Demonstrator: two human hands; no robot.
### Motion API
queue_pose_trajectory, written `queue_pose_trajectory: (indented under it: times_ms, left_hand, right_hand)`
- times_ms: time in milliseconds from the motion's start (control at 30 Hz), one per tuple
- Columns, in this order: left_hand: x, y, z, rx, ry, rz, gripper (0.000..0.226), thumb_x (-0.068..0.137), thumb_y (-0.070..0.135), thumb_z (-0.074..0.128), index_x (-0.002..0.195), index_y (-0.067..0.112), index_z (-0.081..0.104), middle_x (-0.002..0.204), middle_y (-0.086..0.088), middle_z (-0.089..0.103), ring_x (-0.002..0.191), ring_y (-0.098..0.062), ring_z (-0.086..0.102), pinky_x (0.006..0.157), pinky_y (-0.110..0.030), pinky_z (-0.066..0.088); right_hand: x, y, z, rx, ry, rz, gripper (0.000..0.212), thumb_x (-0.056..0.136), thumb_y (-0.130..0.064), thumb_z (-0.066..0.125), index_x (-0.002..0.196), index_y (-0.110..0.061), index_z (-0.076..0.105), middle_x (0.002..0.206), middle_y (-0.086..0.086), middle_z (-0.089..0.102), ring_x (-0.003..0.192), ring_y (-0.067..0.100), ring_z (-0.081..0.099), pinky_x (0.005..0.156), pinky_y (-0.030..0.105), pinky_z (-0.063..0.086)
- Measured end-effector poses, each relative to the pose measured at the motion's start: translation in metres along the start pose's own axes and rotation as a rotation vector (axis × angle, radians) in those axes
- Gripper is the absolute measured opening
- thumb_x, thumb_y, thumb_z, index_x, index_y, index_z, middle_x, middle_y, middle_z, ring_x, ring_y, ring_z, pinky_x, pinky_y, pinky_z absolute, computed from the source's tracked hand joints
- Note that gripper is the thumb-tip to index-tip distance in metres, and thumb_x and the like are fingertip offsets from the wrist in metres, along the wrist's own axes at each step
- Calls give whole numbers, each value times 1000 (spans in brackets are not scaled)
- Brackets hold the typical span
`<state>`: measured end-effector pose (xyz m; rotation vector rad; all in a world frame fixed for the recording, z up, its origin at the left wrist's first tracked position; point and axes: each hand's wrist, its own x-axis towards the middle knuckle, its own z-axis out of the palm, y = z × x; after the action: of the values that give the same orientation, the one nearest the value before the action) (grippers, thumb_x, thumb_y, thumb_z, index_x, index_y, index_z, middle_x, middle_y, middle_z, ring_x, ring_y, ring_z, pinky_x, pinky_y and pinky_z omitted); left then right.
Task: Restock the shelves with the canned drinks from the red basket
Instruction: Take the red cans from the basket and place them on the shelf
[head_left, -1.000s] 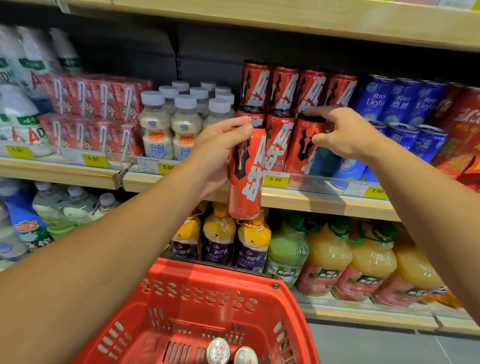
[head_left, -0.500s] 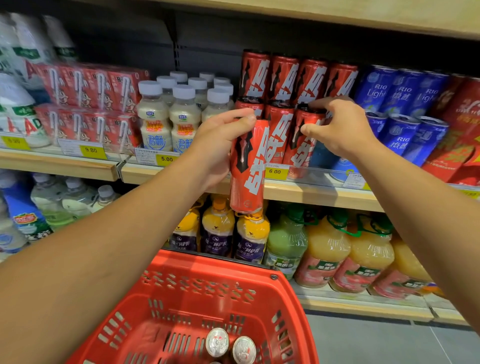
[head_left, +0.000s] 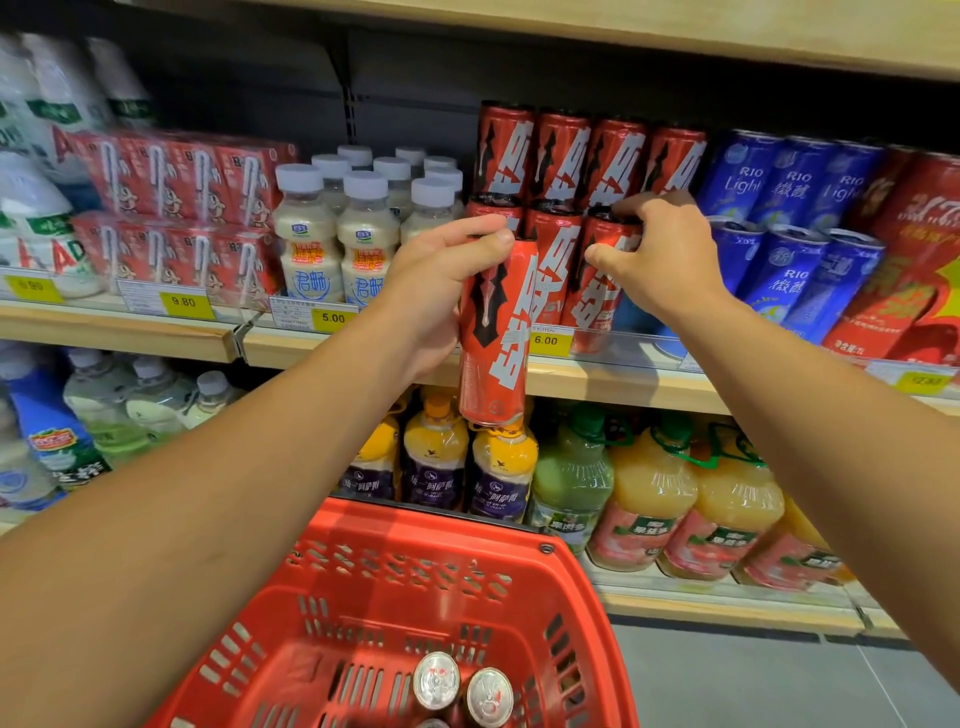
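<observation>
My left hand (head_left: 441, 291) grips a tall red can (head_left: 493, 338) upright, in front of the middle shelf's edge (head_left: 597, 382). My right hand (head_left: 662, 254) holds the top of a red can on the shelf (head_left: 597, 291), the rightmost of the lower row. More red cans (head_left: 561, 156) are stacked in an upper row behind it. The red basket (head_left: 415, 597) sits below my arms, with two can tops (head_left: 462, 686) showing at its bottom.
Blue cans (head_left: 795, 218) stand right of the red ones, white-capped bottles (head_left: 332, 228) and red cartons (head_left: 176, 208) to the left. Juice bottles (head_left: 649, 493) fill the shelf below. Yellow price tags (head_left: 545, 340) line the shelf edge. Grey floor (head_left: 753, 680) lies at lower right.
My right hand has closed further onto the top of the rightmost lower red can. The left hand keeps its can in nearly the same place. The camera dipped slightly.
</observation>
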<state>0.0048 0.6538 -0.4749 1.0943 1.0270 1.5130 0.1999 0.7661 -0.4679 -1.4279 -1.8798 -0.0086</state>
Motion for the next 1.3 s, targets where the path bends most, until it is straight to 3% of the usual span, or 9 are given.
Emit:
queue_pose_trajectory:
  times_ms: [233, 367, 500, 800, 900, 1000, 1067, 1200, 1300]
  left_hand:
    - [-6, 4, -2, 39, 11, -3, 32, 90, 18, 65, 121, 15, 65, 105, -5, 74, 101, -19, 70, 97, -45, 52]
    - [-5, 3, 1, 43, 16, -2, 30, 90, 18, 65, 121, 15, 66, 105, -6, 75, 102, -20, 70, 96, -46, 52]
    - [-4, -4, 13, 14, 13, -18, 31, 90, 17, 65, 121, 13, 66, 112, -10, 72, 108, -24, 67, 99, -49, 50]
    - [-7, -18, 50, 75, -57, -39, 29, 90, 19, 65, 118, 18, 67, 108, -5, 74, 105, -20, 69, 95, -47, 53]
    - [-5, -23, 62, 110, -86, -15, 26, 88, 15, 67, 114, 18, 67, 112, -9, 72, 110, -25, 66, 99, -54, 47]
    - [-2, -32, 80, 133, -115, 0, 29, 87, 8, 67, 116, 13, 66, 113, -10, 69, 107, -23, 66, 102, -52, 46]
    - [-1, -38, 92, 176, -137, 13, 31, 86, 7, 69, 117, 12, 66, 109, -9, 69, 104, -21, 67, 99, -46, 49]
    - [1, -47, 111, 229, -195, 33, 35, 87, 6, 67, 122, 7, 63, 96, -3, 69, 89, -12, 69, 72, -26, 55]
    - [3, -49, 118, 264, -225, 48, 32, 87, 9, 67, 119, 11, 64, 95, 0, 70, 90, -11, 70, 70, -25, 54]
  right_hand:
    - [-7, -1, -3, -23, -4, -5, 72, 80, -49, 71, 140, -20, 44, 144, 9, 41, 125, 26, 48, 102, 44, 46]
    - [-29, 7, -11, 17, 105, -73, 61, 81, -44, 68, 132, -18, 46, 129, 5, 46, 115, 21, 48, 94, 36, 46]
    - [-71, 44, -12, -51, 90, -133, 53, 81, -41, 60, 126, -15, 50, 123, 5, 50, 112, 25, 47, 89, 26, 34]
    - [-128, 138, -10, -257, 40, -39, 66, 82, -30, 71, 137, -6, 46, 141, 19, 44, 127, 38, 40, 109, 45, 32]
    - [-126, 154, -10, -367, -2, -75, 78, 80, -39, 71, 144, -9, 38, 150, 19, 34, 135, 39, 33, 114, 48, 28]
    - [-124, 160, -6, -478, -40, -82, 92, 76, -51, 70, 150, -17, 27, 156, 12, 26, 140, 37, 27, 115, 50, 24]
    - [-125, 161, -3, -506, -10, -82, 96, 73, -53, 72, 150, -18, 27, 156, 10, 27, 139, 38, 28, 115, 53, 24]
    - [-126, 166, 4, -529, 46, -101, 98, 73, -53, 72, 151, -18, 26, 158, 9, 26, 144, 38, 21, 115, 56, 17]
    - [-126, 173, 12, -507, 58, -118, 102, 74, -54, 69, 154, -17, 18, 161, 9, 18, 147, 38, 13, 116, 57, 18]
